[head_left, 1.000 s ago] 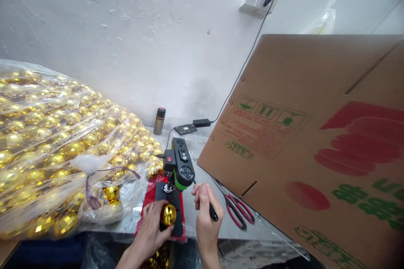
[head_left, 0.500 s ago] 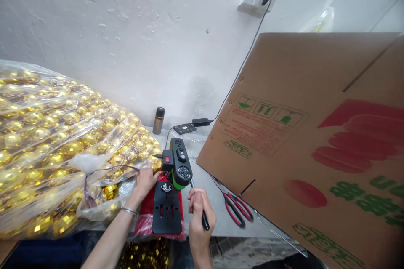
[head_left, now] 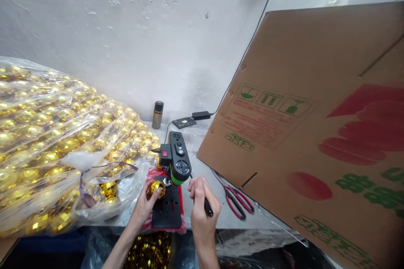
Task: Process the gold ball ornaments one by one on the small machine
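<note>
A gold mirrored ball (head_left: 157, 189) is held in my left hand (head_left: 145, 202), just left of a small black machine (head_left: 179, 157) with a green band. Beneath the machine lies its slotted black base plate (head_left: 166, 214), on top of a red plastic sheet. My right hand (head_left: 203, 206) is closed around a thin tool with a black handle (head_left: 208, 208), whose front end points toward the machine's lower end. The tip of that tool is hidden.
Clear plastic bags of gold balls (head_left: 63, 134) fill the left. Red-handled scissors (head_left: 238, 202) lie beside a large cardboard box (head_left: 284, 134) on the right. A small bottle (head_left: 158, 115) and a black adapter (head_left: 201, 115) stand near the wall (head_left: 126, 29).
My left hand has come from behind the machine's left side toward me, now with a gold ball in it. My right hand keeps the tool. The camera view has shifted slightly.
</note>
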Demonstrator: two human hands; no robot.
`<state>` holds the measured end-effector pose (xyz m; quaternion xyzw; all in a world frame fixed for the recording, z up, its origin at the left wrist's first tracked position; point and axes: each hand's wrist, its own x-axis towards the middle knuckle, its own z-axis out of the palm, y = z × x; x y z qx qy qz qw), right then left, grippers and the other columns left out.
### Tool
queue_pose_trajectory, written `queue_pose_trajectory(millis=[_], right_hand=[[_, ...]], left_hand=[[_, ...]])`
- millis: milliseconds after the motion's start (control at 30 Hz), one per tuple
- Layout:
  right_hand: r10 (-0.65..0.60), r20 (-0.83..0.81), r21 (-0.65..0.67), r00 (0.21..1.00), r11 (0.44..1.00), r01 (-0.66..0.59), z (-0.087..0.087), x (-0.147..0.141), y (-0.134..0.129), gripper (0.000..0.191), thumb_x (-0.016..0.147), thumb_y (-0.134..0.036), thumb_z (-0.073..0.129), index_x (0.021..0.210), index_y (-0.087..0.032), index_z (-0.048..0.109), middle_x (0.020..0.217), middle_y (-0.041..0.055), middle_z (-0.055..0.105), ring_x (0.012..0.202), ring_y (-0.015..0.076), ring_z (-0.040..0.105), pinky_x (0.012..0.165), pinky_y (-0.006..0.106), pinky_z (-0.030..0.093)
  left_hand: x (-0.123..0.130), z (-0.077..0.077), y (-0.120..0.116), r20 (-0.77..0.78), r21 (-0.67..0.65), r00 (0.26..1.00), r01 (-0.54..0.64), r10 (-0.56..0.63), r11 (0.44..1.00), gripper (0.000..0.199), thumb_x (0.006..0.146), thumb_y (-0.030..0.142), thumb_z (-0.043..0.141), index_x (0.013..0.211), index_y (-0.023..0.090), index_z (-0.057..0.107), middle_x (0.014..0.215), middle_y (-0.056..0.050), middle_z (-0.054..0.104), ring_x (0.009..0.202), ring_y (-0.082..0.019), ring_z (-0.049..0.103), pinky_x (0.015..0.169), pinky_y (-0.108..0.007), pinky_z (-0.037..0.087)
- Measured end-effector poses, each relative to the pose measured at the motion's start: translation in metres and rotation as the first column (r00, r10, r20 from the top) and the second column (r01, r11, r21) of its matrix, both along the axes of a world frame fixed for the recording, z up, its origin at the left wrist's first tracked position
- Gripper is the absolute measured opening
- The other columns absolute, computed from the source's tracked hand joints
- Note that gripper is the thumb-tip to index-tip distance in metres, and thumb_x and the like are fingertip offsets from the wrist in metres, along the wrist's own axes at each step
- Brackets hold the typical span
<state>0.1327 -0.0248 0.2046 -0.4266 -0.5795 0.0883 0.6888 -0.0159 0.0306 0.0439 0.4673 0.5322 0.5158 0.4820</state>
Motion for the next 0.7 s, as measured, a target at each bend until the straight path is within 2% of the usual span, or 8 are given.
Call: queue_pose_trajectory(millis=[67,167,267,333,500,700], right_hand=[[-0.006,0.02,0.005,1.0,1.0,0.006,-0.002,0.0,-0.001,0.042,0.112,-0.023,0.045,0.07,-0.023,0.047,0.065,-0.0047,0.049,0.059,0.0102,0.05,0.058,0.022,0.042],[-0.006,0.033,0.003,0.999,1.0,0.006,-0.005,0.0,-0.002,0.039,0.112,-0.022,0.044,0.073,-0.023,0.049,0.066,-0.0049,0.05,0.058,0.0099,0.05,0.057,0.021,0.042],[0.004,0.024,-0.003,1.0,1.0,-0.004,-0.007,0.0,-0.003,0.038,0.112,-0.022,0.044,0.075,-0.023,0.049,0.067,-0.0051,0.05,0.059,0.0098,0.049,0.057,0.02,0.043],[0.011,0.013,-0.007,1.0,1.0,-0.01,-0.009,0.0,-0.004,0.037,0.112,-0.021,0.044,0.075,-0.023,0.049,0.067,-0.0052,0.049,0.059,0.0098,0.049,0.058,0.02,0.043],[0.033,0.007,-0.014,0.999,0.999,-0.033,-0.012,0.0,-0.005,0.037,0.112,-0.02,0.044,0.075,-0.023,0.05,0.07,-0.0046,0.05,0.062,0.0098,0.05,0.06,0.02,0.044],[0.024,0.003,-0.036,1.0,0.999,-0.024,-0.014,0.001,-0.007,0.035,0.112,-0.019,0.044,0.077,-0.024,0.051,0.071,-0.0048,0.051,0.061,0.0093,0.05,0.057,0.02,0.042]], left_hand=[[0.005,-0.008,-0.006,-0.032,0.034,0.999,-0.008,0.009,0.999,0.068,0.074,0.072,0.073,0.119,0.021,0.069,0.118,-0.011,0.082,0.116,-0.035,0.075,0.106,-0.049,0.057],[0.008,-0.017,-0.011,-0.207,0.107,0.978,0.032,-0.009,0.994,0.059,0.08,0.064,0.072,0.122,0.022,0.07,0.122,-0.012,0.081,0.115,-0.035,0.075,0.107,-0.054,0.055],[0.008,-0.021,-0.015,-0.399,0.177,0.917,0.075,0.002,0.981,0.052,0.083,0.055,0.071,0.124,0.023,0.071,0.119,-0.013,0.082,0.115,-0.038,0.073,0.107,-0.062,0.053],[0.008,-0.022,-0.019,-0.484,0.229,0.875,0.12,0.006,0.966,0.05,0.084,0.05,0.072,0.126,0.022,0.07,0.119,-0.013,0.082,0.114,-0.038,0.073,0.105,-0.062,0.054],[0.017,-0.023,-0.021,-0.573,0.344,0.82,0.214,0.023,0.914,0.046,0.086,0.035,0.071,0.13,0.022,0.067,0.124,-0.014,0.08,0.115,-0.037,0.074,0.102,-0.058,0.056],[0.027,-0.027,-0.017,-0.615,0.355,0.788,0.241,0.032,0.903,0.046,0.085,0.033,0.072,0.127,0.019,0.065,0.12,-0.015,0.079,0.111,-0.037,0.075,0.098,-0.055,0.057]])
